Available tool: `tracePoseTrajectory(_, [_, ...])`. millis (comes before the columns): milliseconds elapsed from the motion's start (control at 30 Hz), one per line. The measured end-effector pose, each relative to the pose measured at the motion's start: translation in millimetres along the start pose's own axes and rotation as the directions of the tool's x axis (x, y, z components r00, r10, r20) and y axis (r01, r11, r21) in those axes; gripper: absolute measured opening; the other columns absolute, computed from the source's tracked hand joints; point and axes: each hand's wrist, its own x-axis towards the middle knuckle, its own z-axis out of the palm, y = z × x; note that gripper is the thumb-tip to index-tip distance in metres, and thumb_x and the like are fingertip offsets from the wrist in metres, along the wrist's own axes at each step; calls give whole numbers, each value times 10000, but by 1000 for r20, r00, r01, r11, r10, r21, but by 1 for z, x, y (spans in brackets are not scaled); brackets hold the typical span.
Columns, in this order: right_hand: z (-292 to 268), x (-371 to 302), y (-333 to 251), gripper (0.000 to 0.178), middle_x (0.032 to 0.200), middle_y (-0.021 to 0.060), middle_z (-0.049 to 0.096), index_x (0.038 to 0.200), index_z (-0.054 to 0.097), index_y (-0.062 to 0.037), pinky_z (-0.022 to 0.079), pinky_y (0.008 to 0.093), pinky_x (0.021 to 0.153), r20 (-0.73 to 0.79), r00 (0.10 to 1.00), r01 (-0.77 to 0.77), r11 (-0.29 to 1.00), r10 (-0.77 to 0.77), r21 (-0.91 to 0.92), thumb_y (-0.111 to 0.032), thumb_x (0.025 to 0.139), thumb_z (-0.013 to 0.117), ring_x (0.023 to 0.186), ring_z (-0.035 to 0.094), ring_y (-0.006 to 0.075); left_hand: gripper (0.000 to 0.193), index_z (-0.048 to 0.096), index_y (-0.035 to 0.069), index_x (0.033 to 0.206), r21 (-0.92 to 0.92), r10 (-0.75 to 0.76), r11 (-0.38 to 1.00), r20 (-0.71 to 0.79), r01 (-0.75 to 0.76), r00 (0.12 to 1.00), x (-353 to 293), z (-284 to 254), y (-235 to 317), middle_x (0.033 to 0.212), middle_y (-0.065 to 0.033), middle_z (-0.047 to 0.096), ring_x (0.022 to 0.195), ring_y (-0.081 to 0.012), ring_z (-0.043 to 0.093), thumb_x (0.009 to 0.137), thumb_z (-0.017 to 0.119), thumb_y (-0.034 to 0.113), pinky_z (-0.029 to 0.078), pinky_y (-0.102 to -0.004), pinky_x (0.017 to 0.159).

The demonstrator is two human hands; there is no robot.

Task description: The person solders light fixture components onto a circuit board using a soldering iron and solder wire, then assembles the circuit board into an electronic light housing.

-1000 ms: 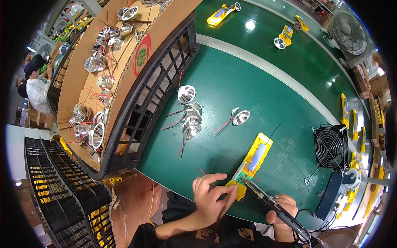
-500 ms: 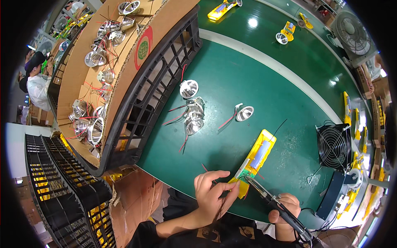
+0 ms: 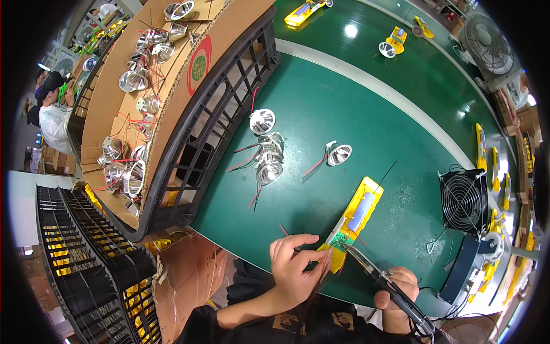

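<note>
A yellow plastic housing lies slanted on the green table, with a blue cylindrical cell and a small green circuit board inside it. My right hand is wrapped round a soldering iron, whose tip reaches the board. At the housing's near end, my left hand pinches thin wires between thumb and forefinger; their ends are partly hidden by the fingers. Beyond the hands sits a single silver reflector cup with a red lead. Several more reflector cups with wires lie to its left.
On the left, a black plastic crate holds a cardboard box of reflector cups. A small black fan and a dark blue box stand right. Across the back runs a green conveyor carrying yellow housings. Black racks are lower left.
The iron's tip has shifted very slightly at the board, and the left fingers have moved a little on the wires. Housings on the conveyor appear slightly farther left.
</note>
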Motion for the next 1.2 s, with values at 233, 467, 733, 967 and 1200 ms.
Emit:
tracePoseTrajectory(233, [-4,-1,1,332,543,78,516,599,534,15,456,289,451,60,998,11,1000,-12,18,-277,673,674,458,530,224,136,609,74,656,21,8,1000,10,-8,1000,2,0,0,865,-68,549,741,-190,502,586,717,31,390,-283,633])
tracePoseTrajectory(467, [-7,-3,2,309,556,83,528,617,542,15,467,296,463,44,998,41,998,-43,45,-253,656,690,466,535,225,121,625,64,697,27,-16,1000,51,15,999,2,-3,1,870,-68,548,754,-184,510,608,693,19,401,-275,620])
tracePoseTrajectory(733, [-7,0,1,289,556,93,523,699,504,15,468,298,442,5,993,114,989,-115,96,-215,678,677,454,527,221,131,630,68,713,13,-24,1000,45,23,999,1,-5,1,894,-66,541,781,-181,511,609,686,9,412,-272,632])
tracePoseTrajectory(967, [-7,3,1,295,558,90,516,744,482,16,463,298,427,-31,987,159,980,-156,117,-206,691,670,439,513,210,209,560,43,796,-10,51,999,-82,-52,995,-7,-21,-2,961,-115,473,888,-249,466,606,641,10,374,-348,782])
tracePoseTrajectory(1200, [-10,2,1,307,558,88,515,743,482,15,463,297,427,26,986,161,981,-165,111,-214,688,679,439,512,207,212,529,5,946,87,-276,960,147,265,950,15,-49,6,883,-77,579,793,-164,507,739,566,38,387,-269,698])
